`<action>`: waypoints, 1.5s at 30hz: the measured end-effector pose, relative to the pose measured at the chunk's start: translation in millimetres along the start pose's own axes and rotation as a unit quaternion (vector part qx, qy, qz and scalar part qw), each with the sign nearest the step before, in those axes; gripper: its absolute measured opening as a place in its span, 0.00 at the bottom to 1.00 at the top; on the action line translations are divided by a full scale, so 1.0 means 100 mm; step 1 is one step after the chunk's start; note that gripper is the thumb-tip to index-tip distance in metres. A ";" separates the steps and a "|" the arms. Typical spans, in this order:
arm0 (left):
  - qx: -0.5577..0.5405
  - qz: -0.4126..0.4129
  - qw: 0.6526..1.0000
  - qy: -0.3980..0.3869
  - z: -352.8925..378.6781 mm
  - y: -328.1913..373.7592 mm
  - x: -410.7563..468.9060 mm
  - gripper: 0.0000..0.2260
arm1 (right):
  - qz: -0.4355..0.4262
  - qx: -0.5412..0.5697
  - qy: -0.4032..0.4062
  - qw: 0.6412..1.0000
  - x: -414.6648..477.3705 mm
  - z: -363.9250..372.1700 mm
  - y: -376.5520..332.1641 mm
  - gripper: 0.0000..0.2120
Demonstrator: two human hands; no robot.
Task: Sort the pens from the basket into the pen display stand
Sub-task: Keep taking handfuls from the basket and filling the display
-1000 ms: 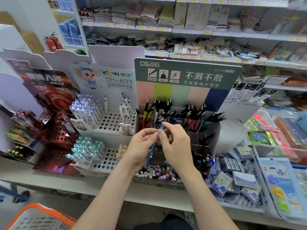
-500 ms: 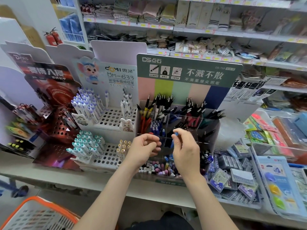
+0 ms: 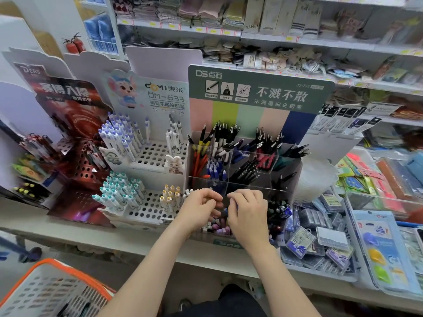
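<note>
The pen display stand (image 3: 251, 117) has a green header and clear compartments holding red pens (image 3: 196, 163), blue pens (image 3: 215, 168) and black pens (image 3: 246, 171). Both my hands are at its low front compartment, side by side and nearly touching. My left hand (image 3: 202, 205) has its fingers curled, and what they hold is hidden. My right hand (image 3: 248, 211) pinches with thumb and fingertips over a bit of blue pen (image 3: 225, 210) that shows between the hands. The orange-rimmed basket (image 3: 80, 276) sits at the bottom left.
A white peg-hole stand (image 3: 151, 156) with white-and-blue and teal-capped pens is just left of my hands. A red display (image 3: 75, 124) stands further left. Packets of refills (image 3: 320, 236) and hanging cards fill the shelf to the right. Stocked shelves rise behind.
The blue pen was held up between both hands, then my right hand carried it down. Both hands are now lower and close together at the front compartment, with the pen mostly hidden.
</note>
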State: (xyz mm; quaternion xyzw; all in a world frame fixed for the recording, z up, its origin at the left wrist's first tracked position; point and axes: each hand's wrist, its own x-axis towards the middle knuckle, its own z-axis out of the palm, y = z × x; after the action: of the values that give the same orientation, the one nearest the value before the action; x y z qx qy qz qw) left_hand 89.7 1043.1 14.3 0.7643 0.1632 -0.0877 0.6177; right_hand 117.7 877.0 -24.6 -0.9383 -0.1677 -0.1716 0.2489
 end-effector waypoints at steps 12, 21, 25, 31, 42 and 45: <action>0.059 0.029 0.963 0.261 -0.45 -0.28 -0.45 0.13 | -0.154 0.064 -0.504 0.847 0.05 0.13 -0.64 0.15; 0.226 -0.197 0.910 0.288 -0.68 -1.31 -1.34 0.09 | -0.304 0.036 -0.563 0.768 -0.33 0.48 -1.10 0.16; 0.267 -0.288 0.891 0.229 -0.70 -1.84 -1.80 0.04 | -0.372 0.028 -0.572 0.730 -0.66 0.58 -1.30 0.16; 0.226 -0.390 0.877 0.164 -0.79 -2.39 -2.42 0.04 | -0.444 0.038 -0.558 0.700 -1.07 0.76 -1.74 0.14; 0.087 -0.398 0.887 0.218 -1.09 -3.44 -3.16 0.15 | -0.482 -0.101 -0.610 0.621 -2.32 1.47 -2.54 0.15; 0.073 -0.434 0.877 0.193 -1.21 -3.79 -3.32 0.06 | -0.430 -0.210 -0.675 0.562 -2.55 1.74 -2.72 0.24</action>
State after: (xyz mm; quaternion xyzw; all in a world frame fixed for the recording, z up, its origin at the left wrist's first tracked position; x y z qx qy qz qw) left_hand -363.7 1183.1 -194.4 0.6615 0.5874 -0.2096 0.4165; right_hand -175.2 1132.7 -159.4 -0.6230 -0.6300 0.3942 -0.2440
